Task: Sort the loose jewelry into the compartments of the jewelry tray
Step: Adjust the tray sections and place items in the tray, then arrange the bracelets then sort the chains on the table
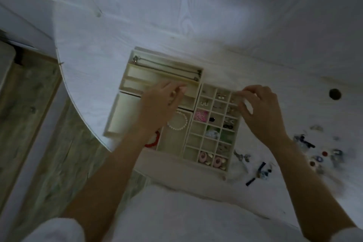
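Observation:
A cream jewelry tray (pixel 125 108) lies on the white table, with long slots on its left and a grid of small cells on its right. A pearl bracelet (pixel 177 121), a red bracelet (pixel 153 141), pink pieces (pixel 201 115) and chains (pixel 167 69) lie in it. My left hand (pixel 165 100) hovers over the long slots, fingers stretched toward the right; a thin pale item may sit at its fingertips, too blurred to tell. My right hand (pixel 255 104) is over the grid's top right corner, fingers curled and pinching something small and pale. Loose jewelry (pixel 318 155) lies scattered right of the tray.
More loose pieces, dark blue and silver (pixel 259 171), lie near the tray's lower right corner. A round dark hole (pixel 335 94) is in the table at right. The table's curved edge (pixel 78 108) runs at left over a wood floor.

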The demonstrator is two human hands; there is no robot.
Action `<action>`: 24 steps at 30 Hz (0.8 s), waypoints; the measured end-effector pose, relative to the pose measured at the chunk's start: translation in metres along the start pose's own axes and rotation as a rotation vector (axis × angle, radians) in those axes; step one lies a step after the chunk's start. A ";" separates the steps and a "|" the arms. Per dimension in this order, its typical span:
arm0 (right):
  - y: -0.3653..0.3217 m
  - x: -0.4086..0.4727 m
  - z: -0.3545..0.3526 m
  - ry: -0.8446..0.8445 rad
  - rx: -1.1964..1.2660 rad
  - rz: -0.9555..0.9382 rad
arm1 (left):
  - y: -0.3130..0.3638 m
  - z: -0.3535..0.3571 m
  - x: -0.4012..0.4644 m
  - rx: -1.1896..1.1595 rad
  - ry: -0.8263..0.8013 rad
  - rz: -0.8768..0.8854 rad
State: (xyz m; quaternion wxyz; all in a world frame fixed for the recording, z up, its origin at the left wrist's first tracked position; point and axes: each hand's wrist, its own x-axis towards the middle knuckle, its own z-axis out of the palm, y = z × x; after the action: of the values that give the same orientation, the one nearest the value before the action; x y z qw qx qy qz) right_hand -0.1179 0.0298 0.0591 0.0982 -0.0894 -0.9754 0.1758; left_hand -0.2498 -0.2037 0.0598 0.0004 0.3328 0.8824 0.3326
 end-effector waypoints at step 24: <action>0.196 -0.205 -0.057 -0.140 -0.066 0.243 | 0.247 0.249 -0.097 0.212 -0.353 -0.072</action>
State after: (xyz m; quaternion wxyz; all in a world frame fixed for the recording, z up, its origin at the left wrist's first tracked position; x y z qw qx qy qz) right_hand 0.1200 0.1867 0.0083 0.0051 -0.1975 -0.9671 0.1601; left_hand 0.0256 0.0229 -0.0103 0.1318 0.3523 0.9100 0.1745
